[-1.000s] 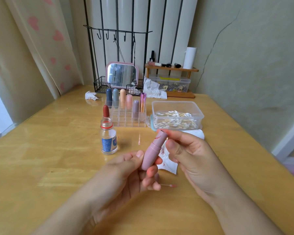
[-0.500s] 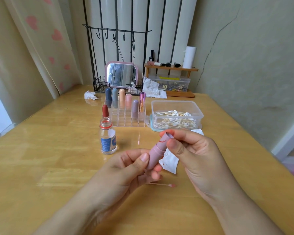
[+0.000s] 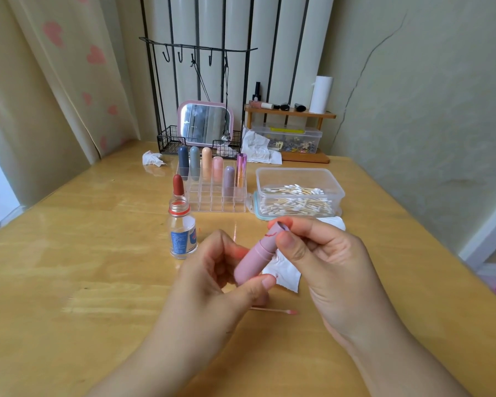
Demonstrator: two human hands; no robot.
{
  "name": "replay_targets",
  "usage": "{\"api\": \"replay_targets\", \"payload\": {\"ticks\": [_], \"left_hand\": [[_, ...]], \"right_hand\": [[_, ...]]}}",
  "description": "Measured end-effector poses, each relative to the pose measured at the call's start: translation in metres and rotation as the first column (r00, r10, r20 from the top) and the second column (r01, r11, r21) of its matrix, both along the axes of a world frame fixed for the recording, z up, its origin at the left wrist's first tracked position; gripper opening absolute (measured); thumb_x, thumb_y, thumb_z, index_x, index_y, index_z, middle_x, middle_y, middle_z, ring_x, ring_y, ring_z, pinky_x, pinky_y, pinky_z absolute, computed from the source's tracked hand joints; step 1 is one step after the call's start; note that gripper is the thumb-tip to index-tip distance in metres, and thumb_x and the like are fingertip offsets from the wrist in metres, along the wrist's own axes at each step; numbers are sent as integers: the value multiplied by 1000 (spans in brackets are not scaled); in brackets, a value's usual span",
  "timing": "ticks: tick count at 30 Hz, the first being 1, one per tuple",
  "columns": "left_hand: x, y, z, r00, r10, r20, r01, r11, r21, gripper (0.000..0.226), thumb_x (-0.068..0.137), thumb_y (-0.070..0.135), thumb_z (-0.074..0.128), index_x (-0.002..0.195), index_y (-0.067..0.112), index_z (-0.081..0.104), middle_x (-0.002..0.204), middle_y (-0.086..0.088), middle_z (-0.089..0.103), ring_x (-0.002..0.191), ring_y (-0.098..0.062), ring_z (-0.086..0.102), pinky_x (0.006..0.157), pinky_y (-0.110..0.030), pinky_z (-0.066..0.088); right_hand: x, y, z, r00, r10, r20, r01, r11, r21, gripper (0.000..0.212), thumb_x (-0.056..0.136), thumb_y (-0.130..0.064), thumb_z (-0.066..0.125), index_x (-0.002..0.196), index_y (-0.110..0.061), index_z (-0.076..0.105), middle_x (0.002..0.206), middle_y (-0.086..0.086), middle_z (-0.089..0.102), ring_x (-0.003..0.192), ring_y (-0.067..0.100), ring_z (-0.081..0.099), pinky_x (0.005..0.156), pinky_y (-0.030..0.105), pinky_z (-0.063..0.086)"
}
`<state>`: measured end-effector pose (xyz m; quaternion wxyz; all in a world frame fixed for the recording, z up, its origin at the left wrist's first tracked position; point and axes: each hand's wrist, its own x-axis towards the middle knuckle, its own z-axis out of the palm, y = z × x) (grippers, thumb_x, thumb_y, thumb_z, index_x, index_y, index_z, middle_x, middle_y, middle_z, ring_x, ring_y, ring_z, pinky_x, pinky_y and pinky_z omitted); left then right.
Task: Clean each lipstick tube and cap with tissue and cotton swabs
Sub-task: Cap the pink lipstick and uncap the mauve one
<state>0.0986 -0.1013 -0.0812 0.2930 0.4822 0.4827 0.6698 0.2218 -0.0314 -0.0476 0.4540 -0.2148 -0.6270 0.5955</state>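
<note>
Both hands on pink tube (image 3: 254, 257), held tilted above table (image 3: 83, 267). Left hand (image 3: 212, 279) grips base, thumb and fingers curled round it. Right hand (image 3: 321, 253) pinches narrow top end; a second ago it sat lower on tube, cap seemingly on. Now red smears show at exposed neck, so wiping likely next. Stained tissue (image 3: 284, 272) just behind tube, used swab (image 3: 272, 310) on table below. Swab box (image 3: 298, 193), organizer (image 3: 212, 193), bottle (image 3: 183, 233) beyond. Curtain left, cracked wall right.
</note>
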Motion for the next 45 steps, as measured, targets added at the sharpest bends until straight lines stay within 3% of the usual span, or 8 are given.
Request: {"api": "replay_targets", "payload": {"ticks": [3,9,16,21,29,34,39,45], "left_hand": [[2,0,-2,997,69,-32,-69,997,20,35,60,19,79,81,8,53,66,8,62,56,-1,60,55,-10,45],[-1,0,4,855,-330,401,408,905,-124,46,81,50,54,93,10,74,68,-14,64,60,-25,60,64,-29,54],[-4,-1,1,927,-161,340,181,983,-27,26,54,15,83,78,15,72,74,-4,69,64,-11,62,57,-19,52],[-1,3,0,901,-255,352,308,946,-102,53,78,54,60,105,9,70,83,-9,70,74,-21,64,69,-29,55],[-6,1,-3,941,-181,286,200,979,-37,26,53,28,80,77,24,72,74,-3,68,69,-13,63,64,-24,55],[-2,2,-2,860,-342,379,396,916,-72,50,79,49,62,104,6,70,74,-14,65,69,-23,61,70,-30,54],[-6,0,0,861,-368,351,407,912,-42,28,76,40,68,82,13,72,71,-10,62,71,-27,55,76,-31,54],[-11,2,2,865,-214,455,292,950,-108,30,81,25,58,96,-1,60,73,-14,62,61,-20,58,79,-50,53]], "right_hand": [[0,-2,1,1000,16,-18,-17,999,-45,10,62,-26,71,70,-22,77,70,-5,68,70,2,63,52,14,51],[3,6,1,992,86,-87,-91,995,-47,22,62,-31,69,78,-18,77,69,2,69,62,11,60,63,16,47],[3,8,-5,999,32,-25,-30,998,63,35,62,-52,74,87,-28,76,83,-9,71,85,3,64,77,15,48],[3,7,-2,997,53,-59,-54,999,-10,20,61,-34,70,76,-24,77,74,-6,71,72,4,64,67,14,49],[2,10,-8,999,39,-16,-39,999,10,42,56,-57,77,84,-26,77,79,-5,69,80,6,61,68,16,51],[2,9,-5,997,74,-38,-75,997,-20,34,63,-45,75,82,-17,76,69,-1,67,61,11,59,60,19,48],[1,2,3,997,71,-36,-73,997,-41,24,65,-30,65,76,-11,74,57,-10,61,56,1,55,59,10,43],[14,25,0,962,-140,234,128,990,67,20,79,-23,66,99,-25,67,59,-15,53,50,-1,47,53,9,40]]}}
